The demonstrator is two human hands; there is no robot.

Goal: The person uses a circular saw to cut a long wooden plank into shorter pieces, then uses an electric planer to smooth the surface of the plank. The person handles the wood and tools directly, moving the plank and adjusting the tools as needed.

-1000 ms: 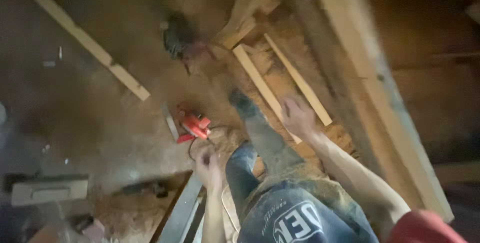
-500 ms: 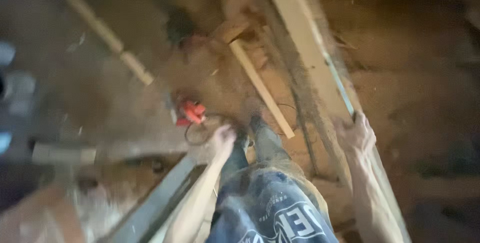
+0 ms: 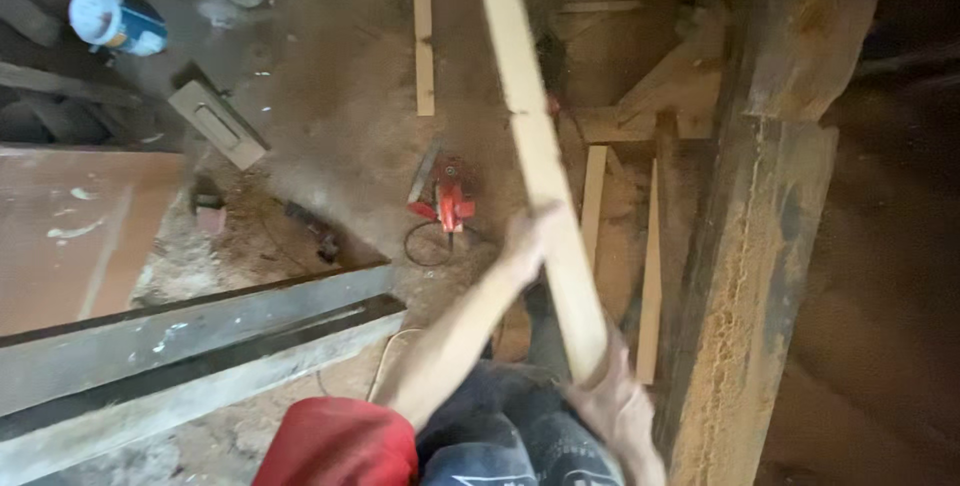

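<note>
Both hands are on a pale wooden plank (image 3: 540,166) held up over the sawdust floor (image 3: 330,156). Left hand (image 3: 527,241) is clenched around its mid-length, right hand (image 3: 620,406) grasping the near end. Long axis runs away from the person, far end tipped slightly left. A heavy beam (image 3: 750,276) crowds the right; open floor left, around the red power tool (image 3: 447,201).

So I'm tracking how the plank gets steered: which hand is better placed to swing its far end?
Probably the left hand: it grips the plank partway up, while the right hand only cups the near end.
</note>
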